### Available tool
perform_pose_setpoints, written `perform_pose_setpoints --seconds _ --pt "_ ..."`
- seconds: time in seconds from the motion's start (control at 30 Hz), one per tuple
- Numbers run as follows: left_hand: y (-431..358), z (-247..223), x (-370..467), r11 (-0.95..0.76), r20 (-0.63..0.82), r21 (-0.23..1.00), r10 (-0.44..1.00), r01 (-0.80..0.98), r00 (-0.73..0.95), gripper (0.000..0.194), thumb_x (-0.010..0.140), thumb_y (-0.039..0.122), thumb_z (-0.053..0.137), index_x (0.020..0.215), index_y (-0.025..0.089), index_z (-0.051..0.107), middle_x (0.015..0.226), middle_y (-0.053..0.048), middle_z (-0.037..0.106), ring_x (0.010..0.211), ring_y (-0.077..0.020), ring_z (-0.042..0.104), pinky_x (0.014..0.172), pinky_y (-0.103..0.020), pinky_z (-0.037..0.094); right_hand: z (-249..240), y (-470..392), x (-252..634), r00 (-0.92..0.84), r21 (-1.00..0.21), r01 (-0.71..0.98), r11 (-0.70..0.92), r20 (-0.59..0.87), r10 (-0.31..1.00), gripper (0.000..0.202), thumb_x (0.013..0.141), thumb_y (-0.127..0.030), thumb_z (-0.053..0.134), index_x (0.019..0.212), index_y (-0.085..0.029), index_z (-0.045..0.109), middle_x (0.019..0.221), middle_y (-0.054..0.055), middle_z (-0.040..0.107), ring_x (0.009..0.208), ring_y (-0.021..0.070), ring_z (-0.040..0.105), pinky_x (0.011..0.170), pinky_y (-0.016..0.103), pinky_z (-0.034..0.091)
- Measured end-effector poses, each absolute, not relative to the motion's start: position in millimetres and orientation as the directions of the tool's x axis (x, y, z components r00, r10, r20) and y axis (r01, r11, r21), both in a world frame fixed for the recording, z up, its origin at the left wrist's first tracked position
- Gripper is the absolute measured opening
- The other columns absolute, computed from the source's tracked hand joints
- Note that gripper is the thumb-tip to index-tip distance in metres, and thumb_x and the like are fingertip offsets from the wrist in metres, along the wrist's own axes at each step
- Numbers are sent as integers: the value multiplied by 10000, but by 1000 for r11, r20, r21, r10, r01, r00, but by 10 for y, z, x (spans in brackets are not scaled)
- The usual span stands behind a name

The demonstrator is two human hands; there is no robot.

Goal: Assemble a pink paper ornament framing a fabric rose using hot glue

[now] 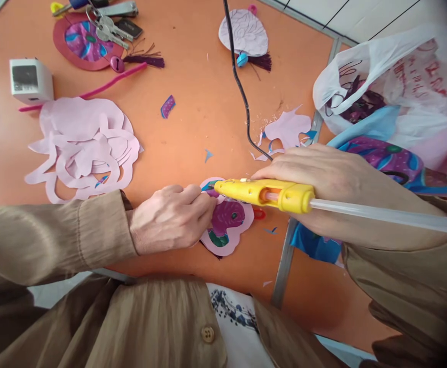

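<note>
A yellow glue gun (pixel 246 190) with a long clear glue stick out of its back lies in the grip of my right hand (pixel 323 174). Its nozzle points left and meets the upper edge of a pink cloud-shaped paper piece (pixel 246 217), which carries a purple, blue and green patterned cutout. My left hand (pixel 173 214) is closed, its fingertips pinched at the left edge of this piece; the fingers cover part of it. A small red loop (pixel 259 213) shows at the piece's right side. A black cord (pixel 242 92) runs down to my right hand.
Pink paper cutouts (pixel 66 122) are piled at left, near a white cube (pixel 31 79). Keys (pixel 108 30) rest on a round red ornament (pixel 64 48). A white ornament (pixel 246 33) lies at the back. Paper scraps (pixel 288 128) and a plastic bag (pixel 415 76) are at right.
</note>
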State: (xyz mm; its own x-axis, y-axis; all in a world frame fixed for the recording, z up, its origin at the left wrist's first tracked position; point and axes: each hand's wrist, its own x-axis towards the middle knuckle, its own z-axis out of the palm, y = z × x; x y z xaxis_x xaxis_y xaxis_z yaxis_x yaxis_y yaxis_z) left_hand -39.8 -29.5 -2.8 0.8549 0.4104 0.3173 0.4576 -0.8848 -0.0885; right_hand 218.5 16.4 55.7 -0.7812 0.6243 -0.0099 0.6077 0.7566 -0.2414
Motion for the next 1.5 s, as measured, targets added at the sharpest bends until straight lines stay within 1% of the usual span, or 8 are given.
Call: perform_pose_setpoints --seconds 0.17,0.37,0.5,0.7,0.97,1.17,1.4,1.5 --pt "-292 -14 -408 -889 303 -69 414 453 859 311 1003 115 399 862 136 675 713 -48 627 633 -161 524 488 -320 349 595 164 2226 -860 -167 504 847 -11 510 217 944 -189 442 974 -199 657 913 57 740 769 238 670 672 404 472" --pt "-291 -33 -409 -886 287 -83 416 455 863 289 1016 148 397 952 130 679 749 -56 654 659 -155 550 489 -307 364 550 150 2269 -834 -191 532 825 51 550 216 936 -212 457 1036 -180 647 958 82 753 797 268 688 659 428 482" --pt "-292 -44 -396 -882 320 -85 416 463 851 273 1011 163 426 919 121 679 745 -50 657 648 -155 556 477 -301 373 541 133 2299 -804 -205 566 798 73 590 219 927 -192 477 1075 -170 637 1032 89 756 849 273 698 686 434 494" --pt "-290 -35 -394 -882 319 -91 415 463 852 230 995 134 453 936 116 674 750 -33 657 636 -152 552 482 -299 367 569 108 2332 -835 -168 541 824 7 550 296 984 -198 359 1105 -167 627 932 74 729 792 245 660 671 412 488" --pt "-286 -20 -389 -883 319 -75 420 464 850 274 1017 176 444 880 117 674 725 -31 649 635 -159 548 488 -301 350 557 118 2393 -846 -149 517 843 66 530 293 903 -113 415 1114 -194 601 976 57 738 814 226 656 671 383 479" --pt "-288 -9 -382 -880 320 -67 428 471 845 263 1003 157 449 891 108 682 704 -22 641 617 -166 562 471 -308 374 550 129 2482 -838 -180 538 823 -4 546 239 905 -158 441 1046 -249 611 913 28 728 767 211 664 637 383 487" --pt "-298 -18 -376 -878 324 -73 427 473 844 263 1001 151 446 901 105 685 718 -28 648 618 -165 567 461 -307 377 580 160 2480 -811 -167 554 816 115 574 209 995 -318 464 1130 -248 608 940 21 746 802 178 694 615 345 509" --pt "-296 -28 -380 -877 327 -92 421 472 846 241 999 141 449 1000 82 683 713 -32 640 620 -161 553 463 -302 367 589 156 2457 -804 -174 558 811 127 581 245 1012 -348 429 1148 -249 606 990 29 753 830 184 702 638 353 538"
